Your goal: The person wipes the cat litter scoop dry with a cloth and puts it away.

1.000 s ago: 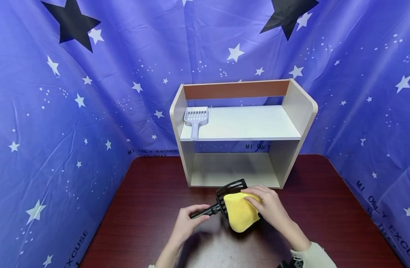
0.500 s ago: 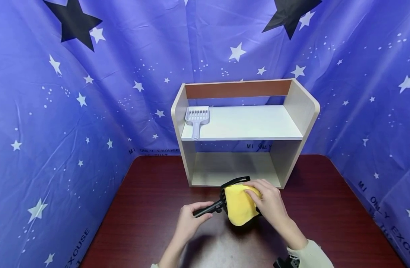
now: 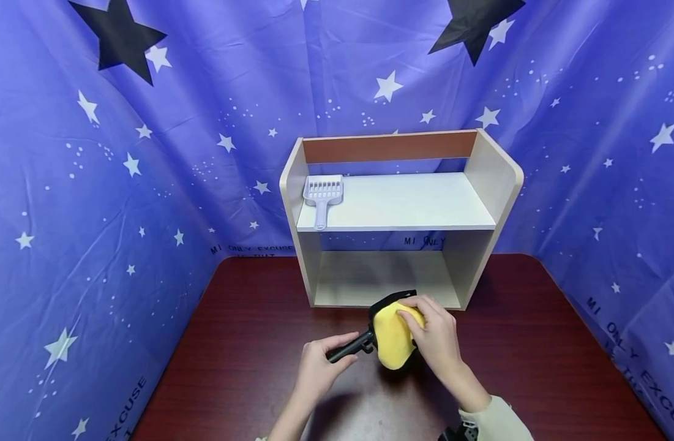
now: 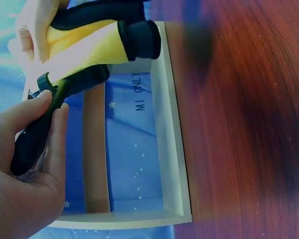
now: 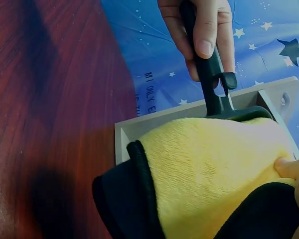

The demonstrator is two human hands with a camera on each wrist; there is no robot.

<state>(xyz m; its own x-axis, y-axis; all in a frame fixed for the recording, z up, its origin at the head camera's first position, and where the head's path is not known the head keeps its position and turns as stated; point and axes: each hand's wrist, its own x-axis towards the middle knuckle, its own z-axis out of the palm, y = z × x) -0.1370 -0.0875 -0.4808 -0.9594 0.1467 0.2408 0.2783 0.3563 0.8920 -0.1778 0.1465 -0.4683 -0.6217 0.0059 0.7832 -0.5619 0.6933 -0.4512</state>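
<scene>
My left hand (image 3: 318, 369) grips a black litter scoop (image 3: 350, 348) by its handle, thumb on one side and fingers on the other. The scoop is held above the table, its head mostly covered by a yellow cloth (image 3: 390, 340). In the right wrist view the cloth (image 5: 209, 169) shows a fuzzy yellow face, black edging and a dark reverse side. My right hand (image 3: 438, 337) pinches the cloth against the scoop's head. The left wrist view has the scoop's handle (image 4: 32, 139) between left thumb and fingers, with the cloth (image 4: 89, 52) draped beyond it.
A pale wooden two-tier shelf (image 3: 397, 202) stands at the back of the dark red table (image 3: 232, 367). On its upper tier, at the left, lies a light grey-white slotted scoop (image 3: 322, 199). A blue star-patterned curtain (image 3: 122, 214) hangs around the table.
The black scoop has tilted, so the slots in its head no longer show. Both hands have shifted slightly: the left to the right, the right inward and up with the cloth.
</scene>
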